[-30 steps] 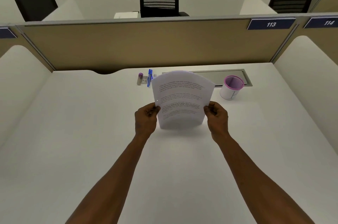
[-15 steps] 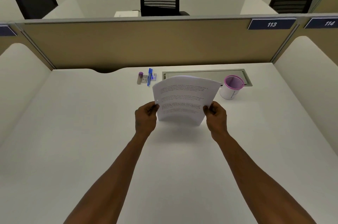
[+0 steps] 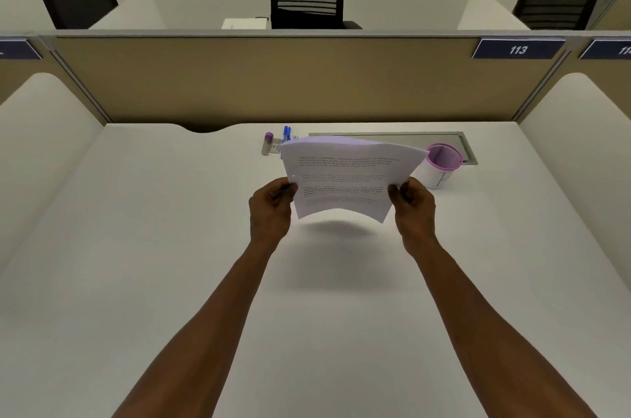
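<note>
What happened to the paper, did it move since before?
Yes. The paper has tipped back flatter; its far right corner now overlaps the purple-rimmed cup in view, where a gap showed before.

A: What carries it all?
B: 1 white counter [image 3: 164, 246], plain and matte.
A: What lies on it?
B: Everything sits along the far edge. 1 vial [image 3: 268, 143] with a purple cap lies flat, blue pens [image 3: 286, 133] just beside it on the right. A grey hatch [image 3: 389, 136] sits flush in the top. 1 pink-rimmed cup [image 3: 440, 167] stands upright at the hatch's right end.
</note>
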Motion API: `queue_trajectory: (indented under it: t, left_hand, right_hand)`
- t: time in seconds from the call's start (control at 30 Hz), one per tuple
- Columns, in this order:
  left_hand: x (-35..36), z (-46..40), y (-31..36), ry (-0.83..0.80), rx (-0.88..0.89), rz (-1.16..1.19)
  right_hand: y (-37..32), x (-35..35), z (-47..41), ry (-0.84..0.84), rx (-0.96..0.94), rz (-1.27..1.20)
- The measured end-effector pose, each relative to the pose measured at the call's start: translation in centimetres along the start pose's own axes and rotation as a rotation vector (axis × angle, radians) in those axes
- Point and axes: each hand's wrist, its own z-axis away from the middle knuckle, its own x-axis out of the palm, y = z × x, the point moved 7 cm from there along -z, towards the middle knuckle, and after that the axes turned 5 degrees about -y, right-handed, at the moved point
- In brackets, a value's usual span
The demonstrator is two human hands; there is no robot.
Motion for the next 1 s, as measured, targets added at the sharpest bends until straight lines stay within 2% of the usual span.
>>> queue_trajectory:
  t: [0.37,0.57,0.67,0.83,1.0]
  left_hand:
    - [-4.0,-1.6,1.6,0.067,0.003,0.134]
    - [-7.3,-0.8,-2.3,0.162,-0.252,0.317]
    - [-9.4,-0.6,-4.3,0.197,-0.313,0.34]
    - [-13.5,-1.6,-7.3,0.265,-0.362,0.162]
    - [-17.3,-3.7,-9.8,0.267,-0.421,-0.018]
  right_hand:
    - [-3.0,3.5,-0.7,-0.091,-0.036,-0.121]
    - [0.2,8.9,0.8,-0.176,0.212,-0.273]
    - [2.1,11.8,1.6,-0.174,0.328,-0.302]
    - [5.0,17.1,2.3,-0.154,0.446,-0.261]
    - [7.4,21.9,1.9,-0.138,0.53,-0.166]
